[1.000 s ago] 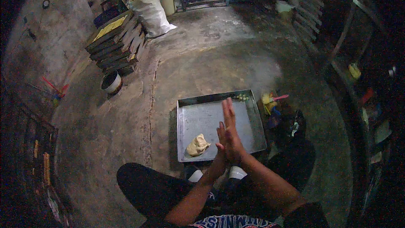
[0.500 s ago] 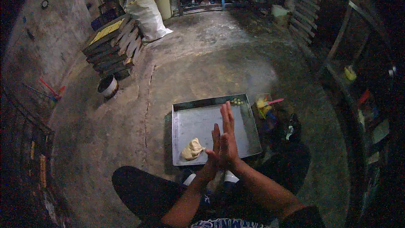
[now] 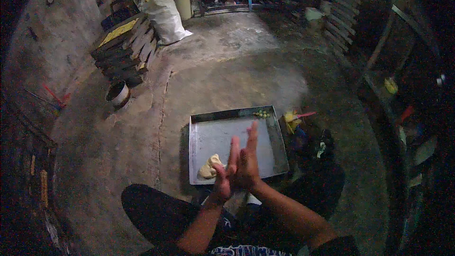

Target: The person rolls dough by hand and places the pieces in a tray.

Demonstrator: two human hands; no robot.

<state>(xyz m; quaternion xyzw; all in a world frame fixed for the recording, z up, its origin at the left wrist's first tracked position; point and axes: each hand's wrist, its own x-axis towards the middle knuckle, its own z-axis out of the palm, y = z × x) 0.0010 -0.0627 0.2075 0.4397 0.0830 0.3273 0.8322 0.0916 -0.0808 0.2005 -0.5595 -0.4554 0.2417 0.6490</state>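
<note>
My left hand point(image 3: 222, 176) and my right hand point(image 3: 247, 160) are pressed flat together, palm to palm, fingers straight and pointing away from me. They hover over the near edge of a square metal tray point(image 3: 227, 114) on the floor. Whether anything lies between the palms is hidden. A pale lump of dough point(image 3: 209, 167) rests on the tray's near left corner, just left of my left hand. A few small greenish pieces point(image 3: 261, 113) lie in the tray's far right corner. My dark-trousered legs are folded below the tray.
A yellow and pink object point(image 3: 293, 118) and dark items lie right of the tray. A small round tin point(image 3: 117, 93) stands beside stacked dark trays point(image 3: 124, 45) at the far left. A white sack point(image 3: 165, 14) leans further back. Shelves line the right side.
The palms stay pressed together, and my right hand has slid a little forward past the left. The view has shifted slightly. The dough lump has not moved.
</note>
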